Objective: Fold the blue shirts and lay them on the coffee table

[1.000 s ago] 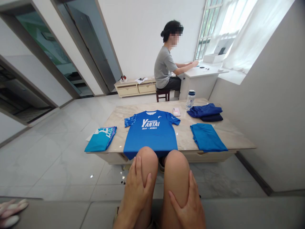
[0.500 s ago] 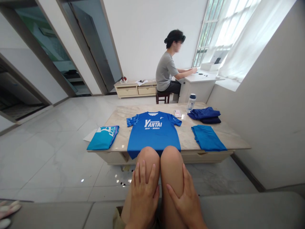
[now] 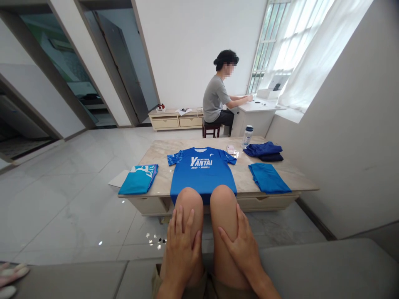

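Observation:
My left hand rests on my left thigh, fingers spread and nothing in them. On the other thigh lies my right hand, also open, thumb apart from the fingers. Beyond my knees a blue T-shirt with white "Yantai Marathon" lettering is spread flat on the low table; its hem hangs over the near edge, partly hidden by my knees. Left of it is a folded teal garment with white print. To its right lies a folded blue garment.
Dark blue clothes, a water bottle and a pink phone-like item sit toward the table's back right. A person in grey sits at a white desk. A low cabinet stands by the wall. I sit on a grey sofa.
The view has shifted slightly, and my knees have moved a little apart. Both hands stay on my thighs; the T-shirt and folded clothes lie as before.

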A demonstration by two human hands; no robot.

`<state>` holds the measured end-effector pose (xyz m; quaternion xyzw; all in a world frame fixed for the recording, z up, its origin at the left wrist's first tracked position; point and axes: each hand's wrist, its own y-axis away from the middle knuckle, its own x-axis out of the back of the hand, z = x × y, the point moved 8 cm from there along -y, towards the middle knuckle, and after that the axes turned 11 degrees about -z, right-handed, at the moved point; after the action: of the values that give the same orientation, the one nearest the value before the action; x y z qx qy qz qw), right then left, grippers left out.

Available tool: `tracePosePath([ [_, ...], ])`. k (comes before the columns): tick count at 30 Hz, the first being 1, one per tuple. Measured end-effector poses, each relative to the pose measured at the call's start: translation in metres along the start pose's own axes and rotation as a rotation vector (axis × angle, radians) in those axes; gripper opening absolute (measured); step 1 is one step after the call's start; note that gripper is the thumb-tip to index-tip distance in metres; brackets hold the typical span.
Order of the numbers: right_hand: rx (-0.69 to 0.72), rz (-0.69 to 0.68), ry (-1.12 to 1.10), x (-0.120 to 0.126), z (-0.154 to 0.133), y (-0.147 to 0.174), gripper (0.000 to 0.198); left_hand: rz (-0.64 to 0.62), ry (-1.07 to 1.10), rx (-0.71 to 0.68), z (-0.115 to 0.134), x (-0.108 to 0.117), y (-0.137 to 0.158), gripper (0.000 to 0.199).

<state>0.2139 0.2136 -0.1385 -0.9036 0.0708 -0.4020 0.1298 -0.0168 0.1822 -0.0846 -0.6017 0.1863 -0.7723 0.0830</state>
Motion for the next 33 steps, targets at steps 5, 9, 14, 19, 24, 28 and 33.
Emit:
tracePosePath([
  [5,-0.012,0.002,-0.007,0.002,0.003,-0.001,0.092,0.027,0.008,0.014,-0.008,0.002,0.004,0.074],
  [9,-0.002,0.005,-0.020,0.002,0.005,-0.001,0.093,0.012,0.009,0.037,-0.014,0.001,0.007,0.073],
  [14,0.010,0.021,-0.030,0.001,0.006,0.001,0.093,0.006,0.015,0.041,-0.017,0.001,0.009,0.074],
  [19,0.031,0.018,-0.032,0.001,0.004,0.002,0.092,0.012,0.020,0.039,-0.017,0.001,0.009,0.073],
  [24,0.020,0.012,-0.028,0.002,0.004,0.002,0.091,0.007,0.022,0.037,-0.017,-0.002,0.009,0.071],
  [28,0.021,0.015,-0.033,0.002,0.004,0.003,0.090,0.005,0.020,0.035,-0.018,-0.003,0.009,0.071],
  [33,0.012,0.017,-0.031,0.002,0.005,0.005,0.089,0.003,0.029,0.029,-0.017,-0.002,0.009,0.072],
])
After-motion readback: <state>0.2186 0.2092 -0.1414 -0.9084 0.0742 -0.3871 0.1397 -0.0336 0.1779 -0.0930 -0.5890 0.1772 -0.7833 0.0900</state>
